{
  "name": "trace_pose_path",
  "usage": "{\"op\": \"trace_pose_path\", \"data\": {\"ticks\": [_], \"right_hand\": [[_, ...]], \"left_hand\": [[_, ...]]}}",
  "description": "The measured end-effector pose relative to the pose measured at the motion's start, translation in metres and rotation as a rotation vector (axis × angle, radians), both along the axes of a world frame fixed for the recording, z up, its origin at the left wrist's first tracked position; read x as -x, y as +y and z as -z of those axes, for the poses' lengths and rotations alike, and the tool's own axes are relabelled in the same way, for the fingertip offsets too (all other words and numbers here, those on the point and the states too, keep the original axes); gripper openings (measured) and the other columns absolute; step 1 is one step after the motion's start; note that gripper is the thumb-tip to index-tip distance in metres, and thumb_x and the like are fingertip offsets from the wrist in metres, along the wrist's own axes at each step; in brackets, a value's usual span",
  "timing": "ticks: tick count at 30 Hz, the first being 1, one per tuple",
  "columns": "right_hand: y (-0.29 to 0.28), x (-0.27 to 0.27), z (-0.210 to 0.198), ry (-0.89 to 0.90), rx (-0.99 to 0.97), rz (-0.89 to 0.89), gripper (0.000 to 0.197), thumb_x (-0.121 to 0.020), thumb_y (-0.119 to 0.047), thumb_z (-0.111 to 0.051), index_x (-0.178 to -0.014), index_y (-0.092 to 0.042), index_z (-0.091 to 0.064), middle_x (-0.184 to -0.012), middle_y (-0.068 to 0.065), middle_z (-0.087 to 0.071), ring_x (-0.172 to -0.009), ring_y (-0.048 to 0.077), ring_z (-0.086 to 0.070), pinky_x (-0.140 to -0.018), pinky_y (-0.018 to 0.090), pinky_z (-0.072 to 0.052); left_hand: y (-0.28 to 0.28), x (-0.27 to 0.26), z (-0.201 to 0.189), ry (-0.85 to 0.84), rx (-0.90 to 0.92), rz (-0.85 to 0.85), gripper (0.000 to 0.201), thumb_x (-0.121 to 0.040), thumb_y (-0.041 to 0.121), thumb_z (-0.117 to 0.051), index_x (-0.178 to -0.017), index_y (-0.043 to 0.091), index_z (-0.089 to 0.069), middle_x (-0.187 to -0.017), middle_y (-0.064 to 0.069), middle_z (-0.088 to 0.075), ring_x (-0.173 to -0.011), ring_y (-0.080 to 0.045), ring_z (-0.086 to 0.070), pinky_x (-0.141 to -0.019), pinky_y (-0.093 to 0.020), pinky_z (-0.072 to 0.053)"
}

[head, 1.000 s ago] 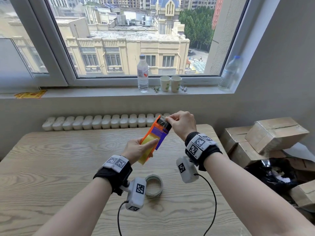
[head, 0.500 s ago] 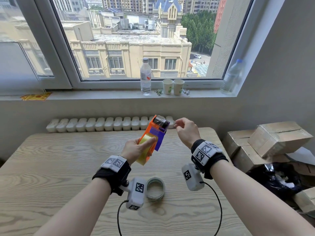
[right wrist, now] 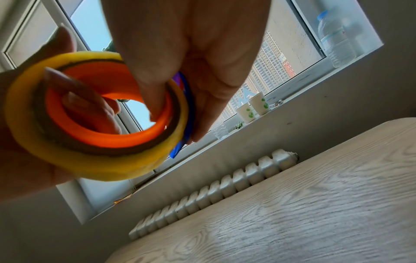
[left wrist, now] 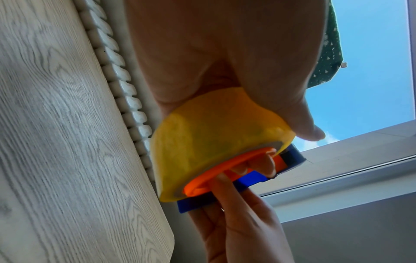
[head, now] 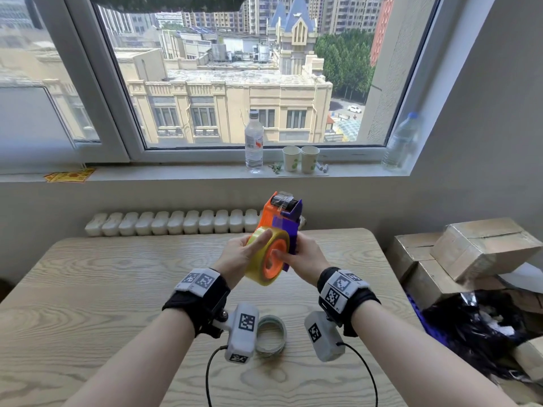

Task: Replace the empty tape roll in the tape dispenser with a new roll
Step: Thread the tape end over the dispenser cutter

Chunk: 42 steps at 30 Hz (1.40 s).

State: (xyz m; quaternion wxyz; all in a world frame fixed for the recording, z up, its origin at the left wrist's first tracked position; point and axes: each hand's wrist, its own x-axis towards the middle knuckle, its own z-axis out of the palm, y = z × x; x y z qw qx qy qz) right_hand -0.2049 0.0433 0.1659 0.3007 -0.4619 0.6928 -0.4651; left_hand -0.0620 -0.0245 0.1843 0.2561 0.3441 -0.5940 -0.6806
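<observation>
Tape dispenser [head: 283,218], orange and purple, is being held up in the air between both hands above the tabletop [head: 88,289], its long axis running away from the person and upward, its roller end farthest out. New roll [head: 266,257], yellow, is sitting around the orange hub at the dispenser's near end, its open face turned toward the person. Left hand [head: 238,257] is curling round the roll's outer rim from the left, thumb lying across the band. Right hand [head: 305,259] is gripping the purple side plate from the right, with fingers [right wrist: 83,99] reaching into the hub's opening. Both hands are equally near; the seating push appears to run along the hub's axis. Empty core [head: 270,336] is lying flat on the tabletop between the wrists, well apart from the dispenser.
</observation>
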Motion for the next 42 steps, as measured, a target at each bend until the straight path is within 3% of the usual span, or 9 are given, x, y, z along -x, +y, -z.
{"op": "trace_pose_path", "data": {"ticks": [5,10,13,19,24,28,31,37,42], "right_hand": [[0.002,0.002,0.000,-0.015,0.011,0.024,0.015,-0.081,-0.010,-0.067,-0.073,-0.020,-0.058,-0.070,0.015,-0.064,-0.053,0.025,-0.057,-0.056,0.037,-0.050],[0.004,0.006,0.005,0.045,-0.021,0.057,0.008,-0.081,-0.012,-0.067,-0.080,-0.016,-0.060,-0.068,0.005,-0.063,-0.051,0.019,-0.058,-0.052,0.030,-0.048],[0.005,0.011,0.009,0.136,-0.056,0.067,0.002,-0.080,-0.018,-0.064,-0.080,-0.017,-0.063,-0.068,0.002,-0.063,-0.057,0.023,-0.061,-0.055,0.035,-0.052],[0.011,0.021,0.026,0.268,-0.217,0.107,0.007,-0.079,-0.025,-0.061,-0.073,-0.022,-0.058,-0.072,0.005,-0.064,-0.073,0.028,-0.062,-0.065,0.034,-0.047],[0.017,0.032,0.055,0.285,-0.383,0.078,0.012,-0.080,-0.032,-0.065,-0.074,-0.026,-0.056,-0.077,0.004,-0.063,-0.080,0.027,-0.064,-0.069,0.033,-0.047],[0.017,0.042,0.085,0.274,-0.456,0.097,0.016,-0.079,-0.033,-0.067,-0.090,-0.023,-0.062,-0.086,0.007,-0.069,-0.085,0.030,-0.067,-0.078,0.039,-0.054],[0.012,0.053,0.108,0.272,-0.517,0.158,0.034,-0.078,-0.034,-0.069,-0.104,-0.016,-0.057,-0.099,0.008,-0.068,-0.094,0.030,-0.063,-0.080,0.036,-0.050],[0.001,0.081,0.151,0.288,-0.647,0.172,0.035,-0.073,-0.035,-0.071,-0.099,-0.013,-0.063,-0.097,0.011,-0.070,-0.095,0.032,-0.063,-0.081,0.037,-0.051],[-0.002,0.091,0.175,0.308,-0.771,0.135,0.031,-0.078,-0.030,-0.068,-0.097,-0.007,-0.063,-0.102,0.017,-0.069,-0.097,0.035,-0.062,-0.078,0.037,-0.048]], "left_hand": [[0.002,0.001,-0.003,-0.066,0.040,0.021,0.044,-0.075,0.054,-0.057,-0.072,0.011,-0.066,-0.060,0.001,-0.070,-0.055,-0.013,-0.064,-0.066,-0.028,-0.050],[0.000,0.001,-0.001,-0.205,0.147,0.035,0.077,-0.055,0.070,-0.060,-0.096,0.005,-0.065,-0.092,-0.014,-0.071,-0.082,-0.025,-0.064,-0.080,-0.039,-0.049],[-0.003,0.000,0.004,-0.291,0.180,0.031,0.072,-0.054,0.046,-0.083,-0.111,0.015,-0.051,-0.102,-0.008,-0.067,-0.093,-0.022,-0.066,-0.082,-0.036,-0.053],[0.002,0.005,0.029,-0.386,0.340,-0.033,0.058,-0.063,0.027,-0.083,-0.108,0.021,-0.047,-0.105,-0.006,-0.060,-0.087,-0.025,-0.066,-0.078,-0.043,-0.057],[-0.006,0.020,0.062,-0.588,0.371,0.025,0.045,-0.067,0.038,-0.079,-0.103,0.019,-0.059,-0.104,-0.001,-0.059,-0.097,-0.020,-0.061,-0.087,-0.039,-0.052],[-0.015,0.039,0.097,-0.694,0.305,0.060,0.046,-0.066,0.041,-0.078,-0.106,0.021,-0.067,-0.100,-0.009,-0.060,-0.085,-0.019,-0.057,-0.088,-0.038,-0.052],[-0.019,0.053,0.119,-0.688,0.174,0.096,0.047,-0.067,0.035,-0.079,-0.108,0.014,-0.067,-0.090,-0.008,-0.058,-0.072,-0.019,-0.059,-0.080,-0.043,-0.058],[-0.026,0.074,0.158,-0.661,0.039,0.072,0.017,-0.076,0.014,-0.074,-0.078,0.008,-0.057,-0.083,-0.012,-0.061,-0.065,-0.020,-0.060,-0.057,-0.027,-0.057],[-0.026,0.088,0.183,-0.713,-0.015,0.130,0.027,-0.078,0.005,-0.066,-0.103,-0.006,-0.063,-0.091,-0.014,-0.063,-0.072,-0.025,-0.062,-0.082,-0.042,-0.056]]}}
